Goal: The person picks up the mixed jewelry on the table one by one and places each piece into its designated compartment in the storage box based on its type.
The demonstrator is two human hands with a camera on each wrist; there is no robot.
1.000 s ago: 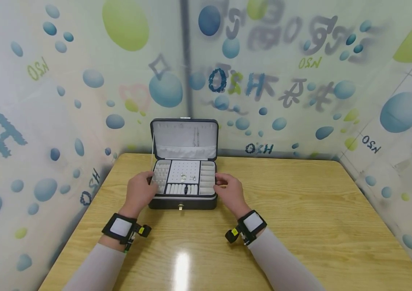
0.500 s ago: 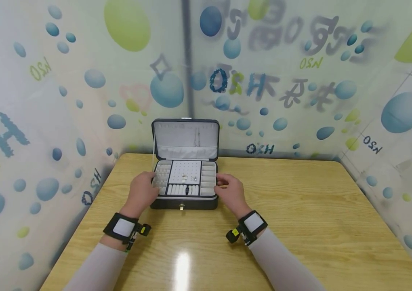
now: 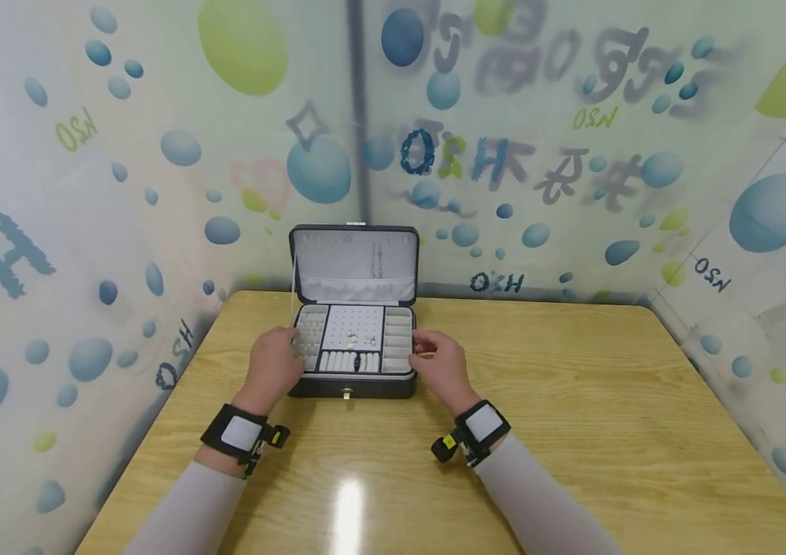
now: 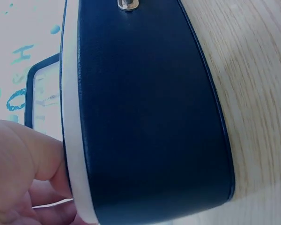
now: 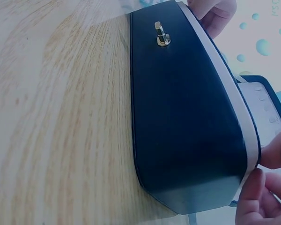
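Note:
A dark jewelry box sits with its lid raised in the head view. At its left edge, my left hand holds the rim, thumb over the inner side; the left wrist view shows these fingers at the pale band. On the opposite edge my right hand pinches the rim, the thumb showing in the right wrist view. Inside are a white pegged panel with small earrings, side compartments and ring rolls with a small black item.
The wooden table extends right and toward me. Patterned sheets stand behind and at both sides, close beyond the lid. Thin necklaces hang inside the lid. A metal clasp projects from the box front.
The left hand has shifted very slightly along the box's left edge. The right hand keeps its place on the rim, and the box stands as before.

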